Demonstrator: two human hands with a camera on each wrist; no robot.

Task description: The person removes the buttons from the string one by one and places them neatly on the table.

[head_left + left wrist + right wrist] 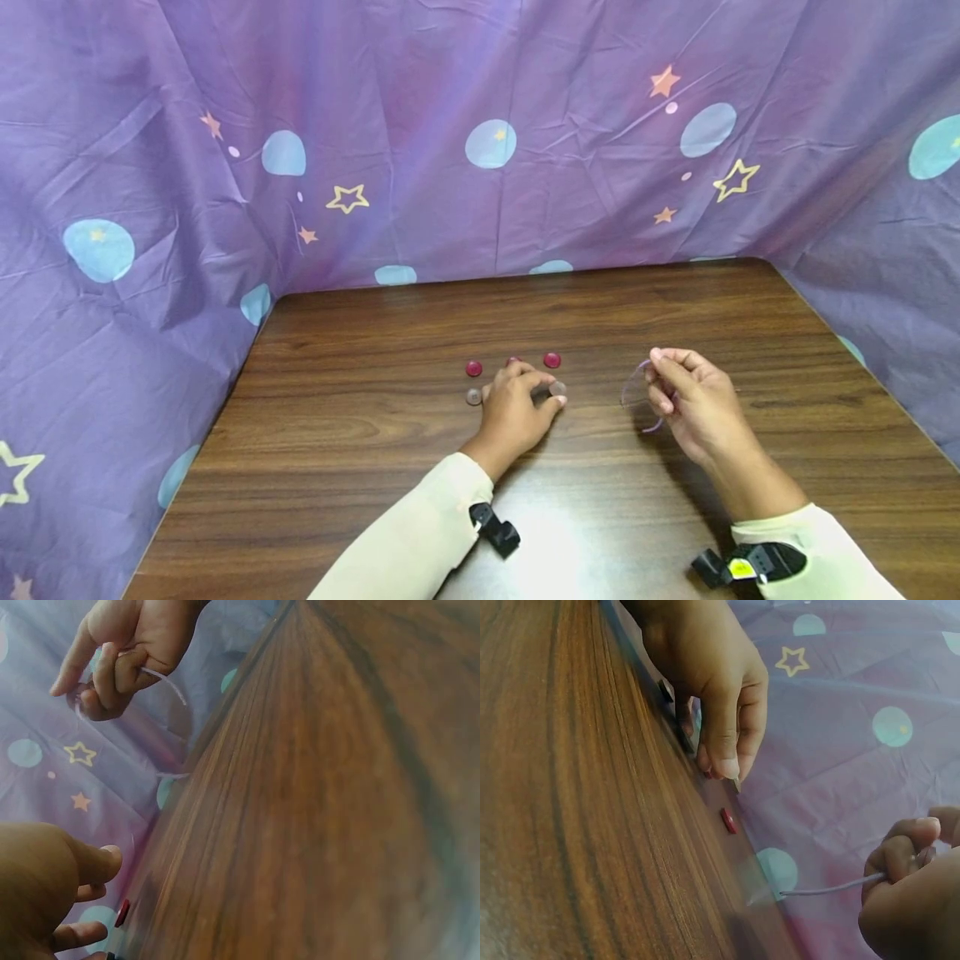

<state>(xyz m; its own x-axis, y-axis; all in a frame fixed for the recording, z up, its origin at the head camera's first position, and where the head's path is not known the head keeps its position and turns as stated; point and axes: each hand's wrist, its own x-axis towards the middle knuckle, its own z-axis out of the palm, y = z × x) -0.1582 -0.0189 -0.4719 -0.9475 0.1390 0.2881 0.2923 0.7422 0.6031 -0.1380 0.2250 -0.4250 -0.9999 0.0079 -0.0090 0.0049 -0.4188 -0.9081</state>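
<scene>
Lilac cord (pixel 832 889) curved right of red buttons (pixel 552 360)

Pinched by the right hand (pixel 697 402) above the desk (pixel 337 467), the cord bent along its long axis, its tails pointing leftward. The left hand's (pixel 516 412) narrow grip held a grey button (pixel 557 388) between finger and thumb. A slack pinch could have dropped the button; limpness might have let the cord stray.

The head view is bright and fairly crisp; white glare washes out the worktop (pixel 360 425) toward its near edge, and soft shadow darkens it beside the right hand (pixel 697 404). Both wrist views look dimmer, hazier, softer.
</scene>
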